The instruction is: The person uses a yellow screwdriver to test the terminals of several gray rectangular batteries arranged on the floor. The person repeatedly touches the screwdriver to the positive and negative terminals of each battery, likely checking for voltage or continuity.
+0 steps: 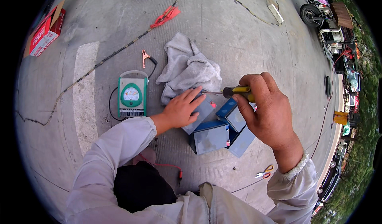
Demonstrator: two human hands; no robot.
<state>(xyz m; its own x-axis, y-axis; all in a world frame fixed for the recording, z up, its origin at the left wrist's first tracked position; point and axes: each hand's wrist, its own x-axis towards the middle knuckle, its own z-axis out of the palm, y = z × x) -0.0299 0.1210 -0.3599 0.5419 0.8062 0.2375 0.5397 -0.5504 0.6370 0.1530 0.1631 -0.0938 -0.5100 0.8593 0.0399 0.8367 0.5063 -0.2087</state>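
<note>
My right hand (270, 108) grips a screwdriver (240, 90) by its yellow-and-black handle. The shaft points left, its tip at the far end of a grey-blue block-shaped battery (202, 113). My left hand (177, 110) lies across that battery's left side with fingers stretched out. Close by on the right sit several similar batteries, among them one in front (211, 139) with red marks at its right end. A crumpled grey towel (191, 63) lies just beyond them. Left of my left hand stands a green-framed battery tester (132, 95) with a round dial.
A copper-coloured clamp (145, 58) lies beyond the tester, and a red lead (171, 165) near me. Yellow-and-red-handled pliers or scissors (266, 172) rest at right. A long cable (107, 58) crosses the concrete. A red box (47, 31) stands far left; parked bikes (330, 29) line the right.
</note>
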